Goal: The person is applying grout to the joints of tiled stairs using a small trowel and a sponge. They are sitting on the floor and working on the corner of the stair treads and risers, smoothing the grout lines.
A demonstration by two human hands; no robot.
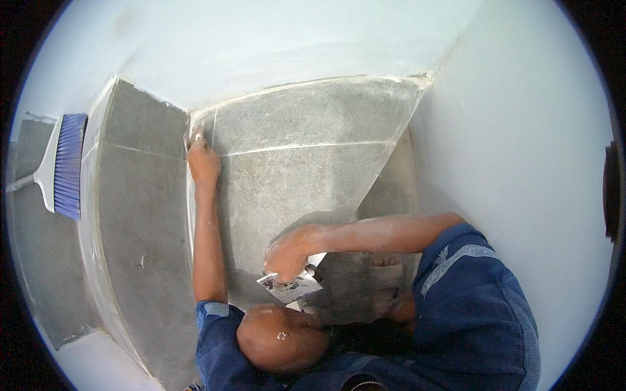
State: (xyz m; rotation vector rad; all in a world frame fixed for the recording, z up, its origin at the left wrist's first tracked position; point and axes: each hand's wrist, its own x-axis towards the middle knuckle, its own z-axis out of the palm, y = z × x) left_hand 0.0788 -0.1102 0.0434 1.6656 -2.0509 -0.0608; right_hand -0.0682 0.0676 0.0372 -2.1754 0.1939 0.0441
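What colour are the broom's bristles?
The broom's bristles are blue-purple, on a white head; the head view shows it.

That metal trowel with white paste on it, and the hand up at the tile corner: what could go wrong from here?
1. The trowel, held in the right hand, carries wet white paste; it could drip onto the grey tiles and smear them.
2. The left hand presses at the joint by the step's edge; its fingers might drag filler out of the seam.
3. The person crouches on the tiles being worked on, so a knee may scuff the fresh white joint lines.
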